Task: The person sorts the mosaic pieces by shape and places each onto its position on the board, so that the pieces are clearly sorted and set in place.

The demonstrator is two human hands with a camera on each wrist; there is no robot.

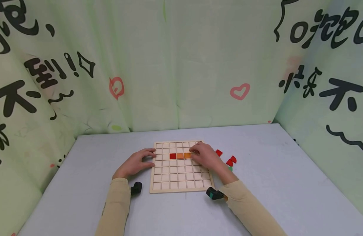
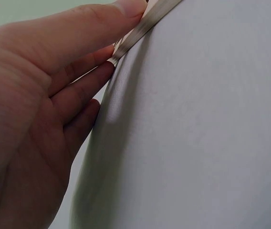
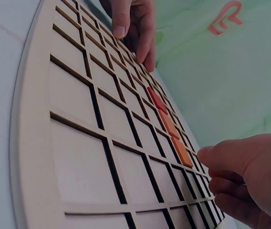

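A square wooden grid board [image 1: 181, 190] lies on the table. One red square tile [image 1: 172, 156] and two orange square tiles [image 1: 187, 155] form a row in its upper cells. At the board's left edge, my left hand [image 1: 137, 161] rests with extended fingers, its thumb [image 2: 126, 7] touching the rim in the left wrist view. My right hand [image 1: 205, 155] is over the board's upper right, thumb tip [image 3: 206, 155] close beside the end orange tile [image 3: 182, 151]. Its other fingers curl under; I cannot tell whether they pinch a piece.
Right of the board lie several loose pieces on the white table [image 1: 258, 170]: a red square [image 1: 218, 152], red rounded pieces [image 1: 233, 159] and a green piece [image 1: 230, 168] partly behind the right forearm. A printed curtain [image 1: 175, 65] surrounds the table at the back and sides.
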